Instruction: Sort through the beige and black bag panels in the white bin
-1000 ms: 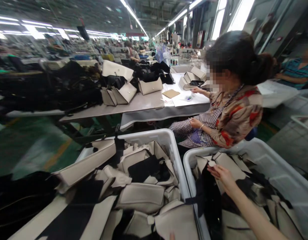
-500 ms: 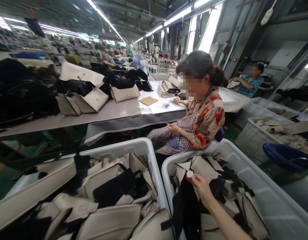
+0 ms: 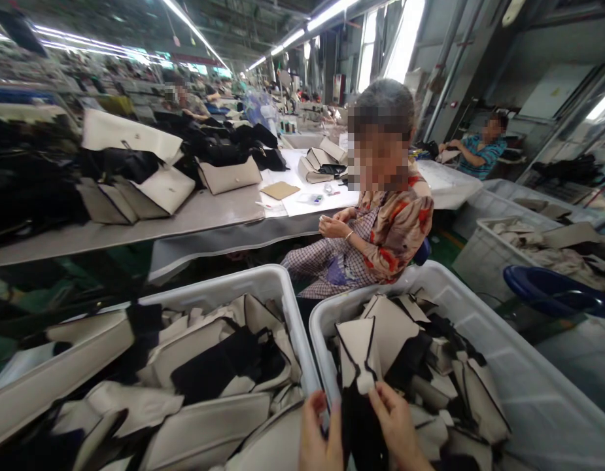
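My right hand [image 3: 395, 422] pinches a beige and black bag panel [image 3: 358, 350] near a small pale tab, with a long black part hanging down from it. My left hand [image 3: 320, 435] rises beside the black part, close to the left rim of the white plastic bin [image 3: 483, 314]. I cannot tell whether its fingers hold anything. The bin is heaped with similar beige and black bag pieces [image 3: 459, 386]. A second white bin [image 3: 277, 281], full of the same kind of pieces, stands just to the left.
A seated co-worker [image 3: 385, 242] works with both hands beyond the bins, in front of a long table [image 3: 224, 209] carrying beige and black bags. A blue stool [image 3: 547, 291] and another bin [image 3: 508, 245] stand to the right. A person in a striped shirt [image 3: 481, 154] sits farther back.
My left hand has come into view at the bottom. My right hand has moved lower, and the panel now stands clear of the pile with its tab at my fingers.
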A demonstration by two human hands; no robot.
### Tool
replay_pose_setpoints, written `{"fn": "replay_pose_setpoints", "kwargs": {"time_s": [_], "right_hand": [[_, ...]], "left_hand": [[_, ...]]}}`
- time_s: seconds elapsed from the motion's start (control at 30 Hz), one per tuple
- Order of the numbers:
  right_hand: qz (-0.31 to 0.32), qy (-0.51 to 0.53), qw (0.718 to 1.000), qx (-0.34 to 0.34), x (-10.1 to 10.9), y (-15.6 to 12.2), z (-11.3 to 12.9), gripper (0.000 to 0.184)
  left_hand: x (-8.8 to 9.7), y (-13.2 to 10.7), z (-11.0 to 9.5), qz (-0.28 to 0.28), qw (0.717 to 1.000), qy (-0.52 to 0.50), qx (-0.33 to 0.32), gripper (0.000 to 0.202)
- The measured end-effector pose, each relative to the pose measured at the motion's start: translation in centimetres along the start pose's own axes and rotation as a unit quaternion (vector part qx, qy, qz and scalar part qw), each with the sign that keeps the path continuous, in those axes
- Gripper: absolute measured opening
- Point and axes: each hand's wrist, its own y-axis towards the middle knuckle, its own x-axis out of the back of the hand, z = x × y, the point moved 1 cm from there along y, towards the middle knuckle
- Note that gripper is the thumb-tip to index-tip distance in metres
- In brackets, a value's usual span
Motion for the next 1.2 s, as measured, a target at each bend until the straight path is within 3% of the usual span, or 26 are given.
{"fn": "replay_pose_setpoints", "kwargs": {"time_s": [0.07, 0.2, 0.33, 0.53, 0.83, 0.93, 1.07, 1.2], "right_hand": [[0.024, -0.003, 1.000, 0.008, -0.1, -0.5, -0.2, 0.039], [0.031, -0.016, 0.999, 0.012, 0.4, -1.0, -0.5, 0.038], [0.042, -0.020, 0.999, 0.015, 1.1, -1.2, -0.8, 0.035], [0.050, 0.018, 0.999, -0.005, 1.2, -1.1, -1.7, 0.035], [0.059, 0.106, 0.992, -0.036, 1.1, -1.5, -1.6, 0.035], [0.060, 0.128, 0.989, -0.053, 0.9, -1.5, -1.3, 0.040], [-0.026, 0.083, 0.991, -0.098, 1.1, -1.5, -1.3, 0.048], [-0.039, 0.083, 0.991, -0.097, 1.3, -1.7, -1.1, 0.055]], "left_hand": [[-3.1, 0.5, -1.8, 0.077, 0.997, -0.013, 0.015, 0.052], [-5.8, 1.5, -2.6, 0.113, 0.992, 0.056, -0.004, 0.045], [-5.9, 1.8, -2.0, 0.170, 0.982, 0.069, -0.032, 0.036], [-6.1, 1.3, -2.1, 0.124, 0.986, 0.100, -0.042, 0.020], [-6.9, 0.9, 0.6, 0.120, 0.986, -0.115, 0.026, 0.032], [-6.9, 0.3, 0.1, 0.115, 0.988, -0.103, 0.019, 0.031], [-7.6, -0.7, -0.8, 0.131, 0.989, -0.071, -0.001, 0.027], [-7.5, -1.3, -1.8, 0.172, 0.984, 0.032, -0.038, 0.024]]}}
